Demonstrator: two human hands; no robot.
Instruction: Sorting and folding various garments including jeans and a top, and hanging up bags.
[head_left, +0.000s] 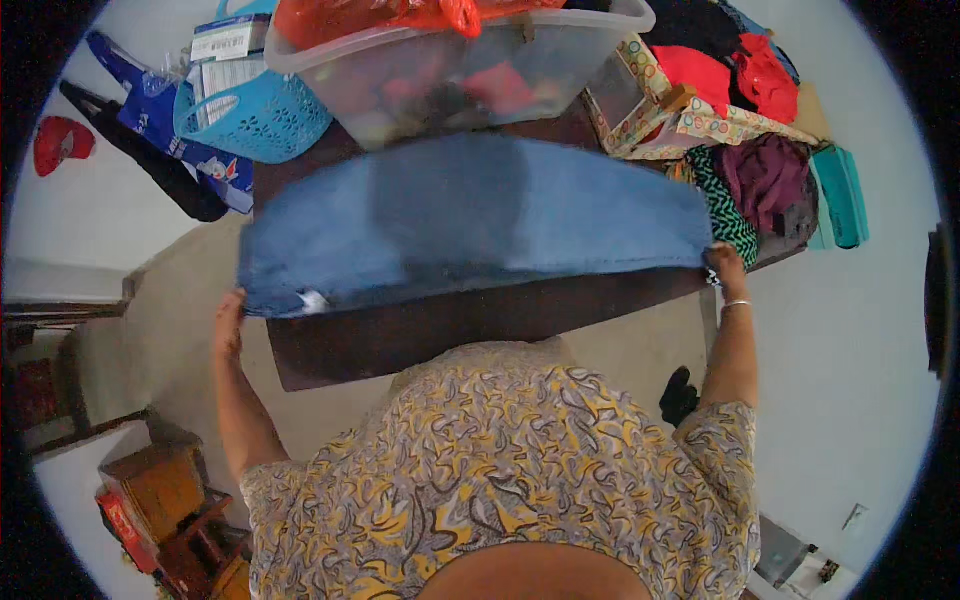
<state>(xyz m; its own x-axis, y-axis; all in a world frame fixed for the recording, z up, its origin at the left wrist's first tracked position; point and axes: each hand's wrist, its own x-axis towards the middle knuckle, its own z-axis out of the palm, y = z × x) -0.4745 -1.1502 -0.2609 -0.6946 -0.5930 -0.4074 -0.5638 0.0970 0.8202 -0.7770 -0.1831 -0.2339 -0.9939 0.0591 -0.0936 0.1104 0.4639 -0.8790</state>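
A blue denim garment, perhaps folded jeans (600, 210), is stretched lengthwise across a dark brown table (390, 334). At its left end my left hand (231, 319) grips the near corner. My right hand (726, 266) pinches the opposite near corner and wears a bangle on its wrist. A small white patch, maybe a label (313, 301), shows near the garment's left end. A darker area, apparently a shadow, crosses its middle. The fingertips of both hands are partly hidden by the cloth.
Behind the garment stands a clear plastic tub (450, 82) with a red plastic bag (375, 22) on top. A blue perforated basket (277, 120) holds boxes at the left. Piled clothes (765, 180) and a patterned box (637, 97) occupy the right side, beside a wall (840, 360).
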